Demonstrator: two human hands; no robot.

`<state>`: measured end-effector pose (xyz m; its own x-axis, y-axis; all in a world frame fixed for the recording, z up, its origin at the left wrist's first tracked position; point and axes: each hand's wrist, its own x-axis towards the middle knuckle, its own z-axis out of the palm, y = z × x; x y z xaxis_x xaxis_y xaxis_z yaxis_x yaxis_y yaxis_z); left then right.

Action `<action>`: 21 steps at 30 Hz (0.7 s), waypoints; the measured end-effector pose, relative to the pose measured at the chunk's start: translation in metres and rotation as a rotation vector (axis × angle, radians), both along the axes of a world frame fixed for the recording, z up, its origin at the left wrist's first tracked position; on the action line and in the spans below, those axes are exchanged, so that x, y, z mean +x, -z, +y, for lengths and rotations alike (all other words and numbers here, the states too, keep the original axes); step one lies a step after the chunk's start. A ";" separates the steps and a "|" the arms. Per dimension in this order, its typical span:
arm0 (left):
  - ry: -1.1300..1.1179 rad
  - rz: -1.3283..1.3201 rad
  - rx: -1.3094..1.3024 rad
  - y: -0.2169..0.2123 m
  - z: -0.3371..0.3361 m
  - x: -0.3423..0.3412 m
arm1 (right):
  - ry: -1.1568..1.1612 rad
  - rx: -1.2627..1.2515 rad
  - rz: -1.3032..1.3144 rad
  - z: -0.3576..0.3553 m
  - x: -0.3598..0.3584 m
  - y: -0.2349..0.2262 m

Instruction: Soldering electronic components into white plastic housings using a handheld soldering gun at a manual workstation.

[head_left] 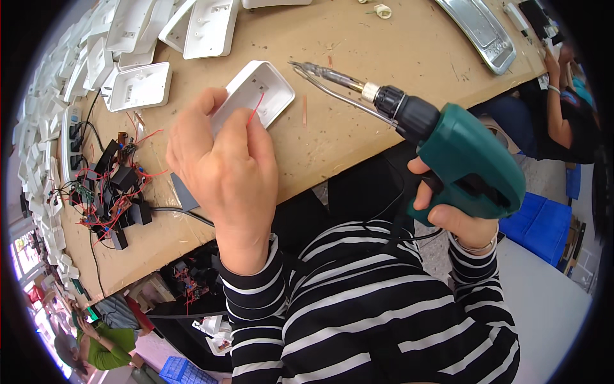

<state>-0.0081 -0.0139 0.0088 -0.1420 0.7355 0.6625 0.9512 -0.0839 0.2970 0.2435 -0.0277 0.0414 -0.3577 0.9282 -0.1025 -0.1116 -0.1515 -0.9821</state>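
My left hand [231, 157] is closed on a small white plastic housing [276, 96], tilted over the table with its hollow side up. A thin red wire [258, 107] sticks up inside it beside my fingertips; whether they pinch the wire I cannot tell. My right hand [462, 227] grips a green soldering gun [476, 157] by its handle, fingers near the trigger. Its metal tip [307, 66] points left, past the housing's right edge and apart from it. A thin curved metal tube runs beneath the barrel.
White housings [137, 88] pile up at the left and back. Near them lie a power strip [66, 144] and a heap of black parts with red wires [115, 192]. A metal tray [480, 32] is at the back right. Other people sit at right and lower left.
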 end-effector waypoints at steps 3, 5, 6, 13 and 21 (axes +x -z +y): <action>-0.029 0.029 -0.055 -0.004 0.004 0.001 | -0.156 0.091 -0.138 0.004 0.015 0.001; -0.050 0.065 -0.088 -0.006 0.006 0.002 | -0.135 0.081 -0.110 0.005 0.012 0.003; -0.050 0.066 -0.093 -0.006 0.008 0.002 | -0.113 0.075 -0.084 0.005 0.010 0.004; -0.045 0.136 -0.124 -0.009 0.011 -0.001 | -0.090 0.073 -0.163 0.014 -0.003 0.005; -0.035 0.133 -0.148 -0.012 0.013 -0.002 | -0.106 0.068 -0.195 0.022 -0.010 0.004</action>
<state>-0.0100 -0.0008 0.0206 -0.0880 0.8223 0.5622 0.9844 -0.0146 0.1753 0.2333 -0.0057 0.0370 -0.4332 0.8936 -0.1178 0.0943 -0.0851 -0.9919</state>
